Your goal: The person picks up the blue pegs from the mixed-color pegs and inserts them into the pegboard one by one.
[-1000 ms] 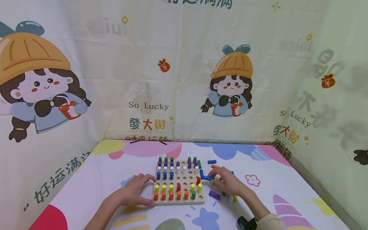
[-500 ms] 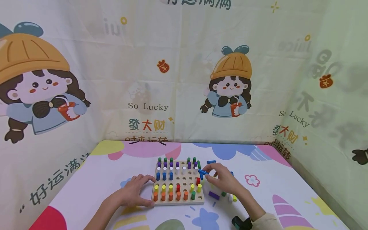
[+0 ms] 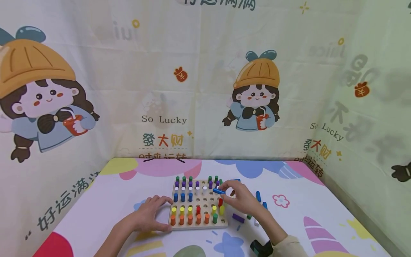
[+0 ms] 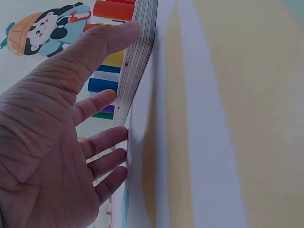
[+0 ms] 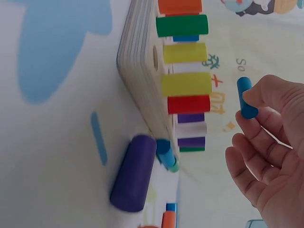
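My right hand [image 3: 242,198] pinches a blue peg [image 5: 244,97] between thumb and index finger, the peg lying tilted above the right part of the wooden pegboard [image 3: 208,226]. The other fingers of that hand are loosely bent. Standing in rows on the board are green, purple, white, blue, yellow, red and orange pegs; several holes in the blue row are bare. My left hand [image 3: 149,214] rests at the board's left side, its thumb and index fingertips touching the edge. The left wrist view shows its remaining fingers spread and holding nothing.
A purple peg [image 3: 238,218] lies right of the board. Blue pegs [image 3: 258,196] lie farther right, and others sit partly hidden behind my right hand and forearm. A black device [image 3: 261,248] is by the right wrist. A printed cloth wall [image 3: 205,139] rises behind the table.
My right hand has picked up the blue peg from the table right of the board and carried it left over the board. The left hand has stayed at the board's edge.
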`<state>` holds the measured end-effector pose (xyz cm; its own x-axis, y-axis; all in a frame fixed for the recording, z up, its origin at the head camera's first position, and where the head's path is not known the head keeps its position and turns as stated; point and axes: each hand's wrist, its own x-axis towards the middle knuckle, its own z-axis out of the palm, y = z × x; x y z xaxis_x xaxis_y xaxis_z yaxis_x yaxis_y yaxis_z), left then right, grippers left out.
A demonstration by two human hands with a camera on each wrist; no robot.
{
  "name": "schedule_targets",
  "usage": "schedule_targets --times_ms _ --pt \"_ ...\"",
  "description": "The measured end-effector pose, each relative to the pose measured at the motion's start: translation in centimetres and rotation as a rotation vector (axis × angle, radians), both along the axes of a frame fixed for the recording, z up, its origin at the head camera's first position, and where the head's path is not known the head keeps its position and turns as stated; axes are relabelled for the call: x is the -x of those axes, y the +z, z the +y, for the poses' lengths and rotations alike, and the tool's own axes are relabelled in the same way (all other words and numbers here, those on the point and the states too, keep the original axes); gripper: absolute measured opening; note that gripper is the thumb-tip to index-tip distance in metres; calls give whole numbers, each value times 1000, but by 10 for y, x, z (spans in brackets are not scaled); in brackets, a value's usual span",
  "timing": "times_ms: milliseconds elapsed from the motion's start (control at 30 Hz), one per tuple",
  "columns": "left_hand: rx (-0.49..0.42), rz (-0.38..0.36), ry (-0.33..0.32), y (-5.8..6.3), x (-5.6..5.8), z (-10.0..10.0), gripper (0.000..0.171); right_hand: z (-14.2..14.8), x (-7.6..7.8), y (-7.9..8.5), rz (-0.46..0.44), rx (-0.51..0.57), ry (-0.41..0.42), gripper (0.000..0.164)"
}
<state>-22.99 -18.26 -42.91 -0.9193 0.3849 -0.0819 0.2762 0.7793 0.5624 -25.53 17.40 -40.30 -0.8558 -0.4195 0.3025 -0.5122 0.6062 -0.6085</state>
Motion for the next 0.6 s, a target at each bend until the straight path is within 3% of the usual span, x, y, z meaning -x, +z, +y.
schedule_targets --times_ms 600 --pt "11 -4 -4 2 0 -1 69 -29 1 -3 -32 10 48 15"
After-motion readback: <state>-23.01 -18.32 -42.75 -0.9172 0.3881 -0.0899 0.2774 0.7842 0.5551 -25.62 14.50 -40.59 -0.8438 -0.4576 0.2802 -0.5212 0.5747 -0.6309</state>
